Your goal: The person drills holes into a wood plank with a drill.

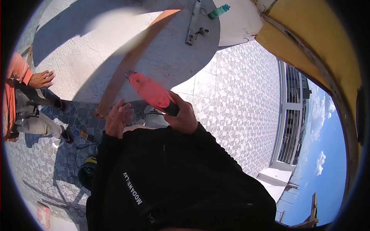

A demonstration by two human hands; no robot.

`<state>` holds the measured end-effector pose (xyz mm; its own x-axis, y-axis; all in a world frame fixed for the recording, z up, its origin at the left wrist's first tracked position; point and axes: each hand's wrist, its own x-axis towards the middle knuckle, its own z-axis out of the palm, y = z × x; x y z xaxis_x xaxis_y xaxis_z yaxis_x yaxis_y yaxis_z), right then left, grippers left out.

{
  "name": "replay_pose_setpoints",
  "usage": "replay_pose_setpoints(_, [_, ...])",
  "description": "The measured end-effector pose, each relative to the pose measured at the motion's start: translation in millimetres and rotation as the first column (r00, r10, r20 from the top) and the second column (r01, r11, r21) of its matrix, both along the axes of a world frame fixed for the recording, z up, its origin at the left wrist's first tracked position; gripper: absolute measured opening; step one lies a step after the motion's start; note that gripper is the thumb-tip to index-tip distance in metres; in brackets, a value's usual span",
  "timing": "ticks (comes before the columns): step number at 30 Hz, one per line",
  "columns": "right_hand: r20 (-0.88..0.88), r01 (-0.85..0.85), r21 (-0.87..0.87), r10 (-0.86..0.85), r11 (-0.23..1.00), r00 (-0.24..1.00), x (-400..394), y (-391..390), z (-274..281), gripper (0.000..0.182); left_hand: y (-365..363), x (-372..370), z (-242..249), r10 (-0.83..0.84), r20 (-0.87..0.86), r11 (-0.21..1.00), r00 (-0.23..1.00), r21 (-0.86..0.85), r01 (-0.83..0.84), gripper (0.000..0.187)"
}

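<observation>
My right hand (pixel 184 117) is closed around the black handle of a red-and-black power tool (pixel 149 89), its short metal tip pointing up and left over the white table (pixel 169 61). My left hand (pixel 118 117) is raised beside the table's near edge, its fingers apart and nothing in them. Close to those fingers lies the near end of a long wooden board (pixel 127 69), which runs diagonally across the tabletop. The tool's tip overlaps the board's edge in this view.
A metal spirit level (pixel 193 23), a small metal piece (pixel 203 31) and a green bottle (pixel 219 11) are at the table's far side. At the left stands another person, whose hand (pixel 42 79) is near the table. A dark bucket (pixel 88 169) stands on the patterned floor (pixel 239 100).
</observation>
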<state>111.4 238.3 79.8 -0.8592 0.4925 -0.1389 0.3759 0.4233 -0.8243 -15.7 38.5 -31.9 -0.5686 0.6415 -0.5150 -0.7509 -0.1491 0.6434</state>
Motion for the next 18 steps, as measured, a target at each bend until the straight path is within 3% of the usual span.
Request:
replay_pose_setpoints(1, [0.027, -0.114, 0.104, 0.112, 0.988, 0.993, -1.1, 0.0, 4.0, 0.065, 11.8, 3.7, 18.7, -0.088, 0.247, 0.985, 0.965, 0.168, 0.046, 0.056])
replay_pose_setpoints(2, [0.066, -0.240, 0.193, 0.231, 0.951, 0.971, -2.6, 0.6, 4.3, 0.066, 24.9, 7.4, 35.7, -0.121, 0.230, 0.980, 0.966, 0.181, 0.079, 0.056])
replay_pose_setpoints(4, [0.049, -0.393, 0.294, 0.397, 0.871, 0.917, -2.1, -2.4, -1.5, 0.065, 46.5, 16.4, 60.6, -0.034, 0.333, 0.844, 0.942, 0.515, -0.151, 0.067])
replay_pose_setpoints(5, [0.032, -0.385, 0.298, 0.394, 0.874, 0.919, -1.5, -1.9, -9.2, 0.065, 48.9, 28.7, 60.4, 0.206, 0.320, 0.953, 0.925, 0.151, -0.264, 0.056])
replay_pose_setpoints(8, [-0.062, -0.508, 0.332, 0.556, 0.795, 0.829, -5.5, 28.3, -21.0, 0.069, 45.5, 21.5, 22.5, 0.122, 0.351, 0.975, 0.928, 0.130, -0.178, 0.045])
replay_pose_setpoints(10, [-0.065, -0.726, 0.319, 0.778, 0.609, 0.625, -16.0, 73.1, -8.7, 0.062, 48.0, 30.4, 25.4, 0.166, 0.385, 0.968, 0.908, 0.112, -0.224, 0.043])
replay_pose_setpoints(12, [-0.145, -0.447, -0.098, 0.431, 0.889, 0.890, -35.2, 139.3, -47.8, 0.046, 62.1, 36.2, 33.7, 0.207, 0.420, 0.958, 0.883, 0.094, -0.270, 0.041])
replay_pose_setpoints(13, [-0.150, -0.196, 0.002, 0.194, 0.981, 0.969, -50.5, 180.5, -70.2, 0.035, 68.3, 41.5, 42.5, 0.244, 0.320, 0.955, 0.916, 0.087, -0.284, 0.043])
replay_pose_setpoints(14, [-0.227, 0.002, 0.036, 0.007, 0.999, 0.974, -64.4, 231.1, -108.4, 0.028, 76.2, 48.0, 48.3, 0.282, 0.218, 0.949, 0.934, 0.079, -0.305, 0.045])
replay_pose_setpoints(15, [-0.033, 0.208, 0.046, -0.206, 0.977, 0.978, -77.6, 282.5, -137.9, 0.027, 83.2, 55.2, 48.0, 0.346, 0.289, 0.922, 0.893, 0.073, -0.381, 0.046])
replay_pose_setpoints(16, [-0.088, 0.288, 0.019, -0.286, 0.957, 0.954, -88.5, 345.5, -205.7, 0.024, 88.8, 60.8, 47.4, 0.380, 0.284, 0.910, 0.880, 0.056, -0.411, 0.046])
replay_pose_setpoints(17, [-0.088, 0.424, 0.040, -0.420, 0.905, 0.903, -100.9, 390.1, -237.7, 0.023, 94.1, 63.6, 46.6, 0.362, 0.362, 0.916, 0.859, 0.032, -0.400, 0.047])
replay_pose_setpoints(18, [-0.205, 0.503, 0.302, -0.460, 0.810, 0.864, -106.8, 408.7, -233.3, 0.022, 100.8, 64.5, 45.0, 0.343, 0.437, 0.922, 0.832, 0.016, -0.388, 0.048])
